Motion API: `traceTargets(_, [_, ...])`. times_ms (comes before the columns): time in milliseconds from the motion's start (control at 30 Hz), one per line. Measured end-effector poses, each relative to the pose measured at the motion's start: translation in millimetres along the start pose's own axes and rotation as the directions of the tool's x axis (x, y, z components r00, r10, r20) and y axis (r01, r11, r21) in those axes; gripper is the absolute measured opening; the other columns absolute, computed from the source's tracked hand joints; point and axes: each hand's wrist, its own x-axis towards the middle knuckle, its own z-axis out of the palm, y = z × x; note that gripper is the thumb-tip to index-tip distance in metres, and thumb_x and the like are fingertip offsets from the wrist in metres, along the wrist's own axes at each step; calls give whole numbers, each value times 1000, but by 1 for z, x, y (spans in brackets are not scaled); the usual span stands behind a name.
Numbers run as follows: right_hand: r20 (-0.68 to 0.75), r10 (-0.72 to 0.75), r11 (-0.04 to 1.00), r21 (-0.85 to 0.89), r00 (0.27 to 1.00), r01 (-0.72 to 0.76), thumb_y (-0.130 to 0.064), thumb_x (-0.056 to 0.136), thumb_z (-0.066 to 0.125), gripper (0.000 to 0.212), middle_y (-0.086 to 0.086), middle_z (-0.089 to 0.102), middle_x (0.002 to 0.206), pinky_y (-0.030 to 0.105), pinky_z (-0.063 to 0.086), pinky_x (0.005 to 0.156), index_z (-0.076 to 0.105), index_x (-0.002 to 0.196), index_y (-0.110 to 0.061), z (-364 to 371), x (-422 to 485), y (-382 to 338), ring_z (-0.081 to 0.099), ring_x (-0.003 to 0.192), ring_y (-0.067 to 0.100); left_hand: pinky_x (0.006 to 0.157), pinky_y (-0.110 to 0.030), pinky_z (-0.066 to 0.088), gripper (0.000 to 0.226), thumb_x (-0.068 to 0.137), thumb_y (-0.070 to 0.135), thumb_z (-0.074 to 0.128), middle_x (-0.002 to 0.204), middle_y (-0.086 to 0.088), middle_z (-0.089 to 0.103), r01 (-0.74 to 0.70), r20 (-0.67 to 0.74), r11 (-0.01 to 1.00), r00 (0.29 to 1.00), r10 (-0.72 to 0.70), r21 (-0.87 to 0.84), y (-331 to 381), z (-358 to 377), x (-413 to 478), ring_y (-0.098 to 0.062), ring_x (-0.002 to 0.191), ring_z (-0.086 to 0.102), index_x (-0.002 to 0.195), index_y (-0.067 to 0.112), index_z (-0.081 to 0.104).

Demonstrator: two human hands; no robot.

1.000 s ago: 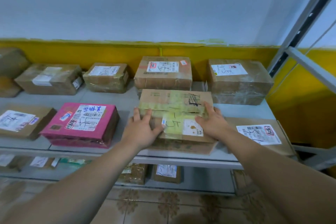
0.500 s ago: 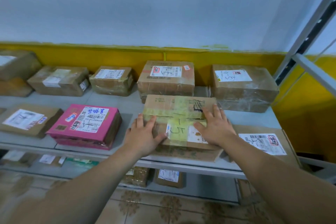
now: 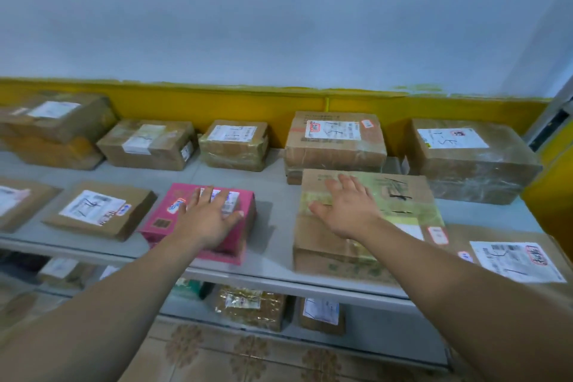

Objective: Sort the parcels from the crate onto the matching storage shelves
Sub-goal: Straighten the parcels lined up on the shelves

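Observation:
A brown cardboard parcel with yellow tape (image 3: 403, 205) lies on the grey shelf (image 3: 273, 254), front right of centre. My right hand (image 3: 347, 208) is spread flat over its top, fingers straight. My left hand (image 3: 207, 217) lies open over the pink parcel (image 3: 173, 223) to the left, fingers spread across its label. Neither hand grips anything. The crate is out of view.
Several brown labelled parcels line the back of the shelf against the yellow wall, such as a box (image 3: 335, 146) and a bigger one (image 3: 471, 158). A flat parcel (image 3: 99, 211) sits left, another (image 3: 514, 260) at the right front. More parcels lie on the lower shelf (image 3: 251, 307).
Both hands have let go of the taped parcel's sides. My left hand moved left onto the pink parcel; my right hand slid over the taped parcel's top. The view shifted left.

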Motion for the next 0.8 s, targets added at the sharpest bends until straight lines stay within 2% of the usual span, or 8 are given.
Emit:
traceTargets(100, [-12, -74, 997, 2, 997, 74, -63, 96, 36, 74, 10, 20, 162, 43, 11, 122, 23, 155, -19, 16, 12, -60, 11, 150, 27, 118, -55, 9, 76, 90, 69, 36, 163, -4, 2, 33, 24, 999, 999, -33, 6, -53, -1, 7, -34, 148, -1, 153, 34, 12])
traceTargets(200, [9, -132, 989, 62, 991, 132, -57, 98, 41, 71, 7, 21, 162, 40, 16, 122, 22, 155, -21, 32, 23, -114, 13, 149, 24, 118, -55, 8, 79, 85, 76, 38, 163, -3, -2, 38, 66, 999, 997, -36, -30, -99, -1, 12, -35, 148, -2, 152, 42, 11])
traceTargets(333, [124, -71, 989, 139, 990, 54, -54, 99, 42, 69, 8, 16, 162, 44, 24, 119, 19, 155, -22, 53, 31, -157, 17, 148, 27, 120, -48, 16, 86, 85, 69, 49, 162, -5, -8, -12, 108, 960, 993, 43, -281, -124, 2, 14, -33, 148, 10, 154, 36, 8])
traceTargets(467, [111, 45, 994, 91, 993, -55, -59, 99, 36, 72, 10, 13, 163, 45, 23, 119, 18, 156, -19, 66, 37, -164, 19, 148, 30, 117, -42, 21, 87, 88, 63, 52, 162, -2, -11, -89, 80, 937, 989, 123, -339, -117, 5, 24, -31, 146, 19, 155, 30, 9])
traceTargets(600, [60, 77, 995, -65, 995, -73, -64, 98, 29, 76, 12, 11, 164, 47, 13, 121, 14, 156, -18, 68, 38, -158, 12, 150, 30, 117, -42, 22, 88, 89, 62, 51, 161, -6, -14, -128, 110, 939, 979, 171, -321, -111, 9, 31, -34, 146, 20, 155, 27, 5])
traceTargets(800, [40, 80, 997, -27, 996, -79, -60, 98, 32, 73, 12, 20, 160, 45, 16, 121, 16, 154, -16, 74, 27, -165, 18, 148, 29, 116, -43, 24, 86, 89, 65, 47, 161, -5, -17, -159, 130, 932, 969, 211, -325, -122, 13, 23, -33, 146, 18, 155, 30, 4])
